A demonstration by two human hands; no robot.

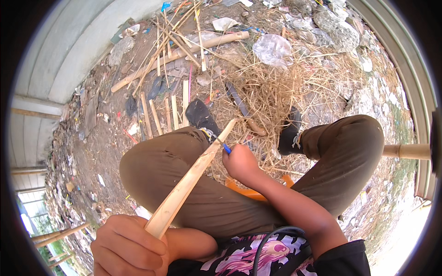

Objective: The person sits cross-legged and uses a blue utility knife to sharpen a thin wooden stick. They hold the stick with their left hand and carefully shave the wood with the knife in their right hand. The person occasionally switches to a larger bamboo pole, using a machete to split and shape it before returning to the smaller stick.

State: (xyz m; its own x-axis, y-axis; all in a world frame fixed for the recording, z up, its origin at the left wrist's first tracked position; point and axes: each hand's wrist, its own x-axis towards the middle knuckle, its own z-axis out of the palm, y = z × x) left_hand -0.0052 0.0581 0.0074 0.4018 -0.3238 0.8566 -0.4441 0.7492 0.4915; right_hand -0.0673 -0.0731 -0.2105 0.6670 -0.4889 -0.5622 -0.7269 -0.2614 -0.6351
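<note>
Bamboo strip (193, 172) runs slantwise across your lap, its thick pale end clamped in your left hand (131, 246) at the lower left of the view, its thin tip (230, 124) reaching up past your left knee (156, 161). Your left hand is clenched hard round it, fingers wrapped over the butt. Your right hand (240, 162) is closed as a fist on a blue-handled tool (226, 148) — most likely a small knife, though the blade is hidden against the strip — set close to the thin end, touching it or nearly so.

By the look of it you are mid-way through shaving the strip: the upper part is already slim and freshly pale, the lower part is thick and less worked. The next stroke asks for a firm brace from your left hand, the strip kept steady over your thigh, and the cutting edge angled shallow and pushed away from your knee and fingers. Watch that knee — it lies right under the working point.

On the ground beyond your shoes (202, 117) lie cut slats (168, 112) side by side, a long pole (184, 53) across thinner sticks, dry straw (271, 87) and a crumpled plastic bag (274, 48). An orange seat (246, 191) shows between your legs.
</note>
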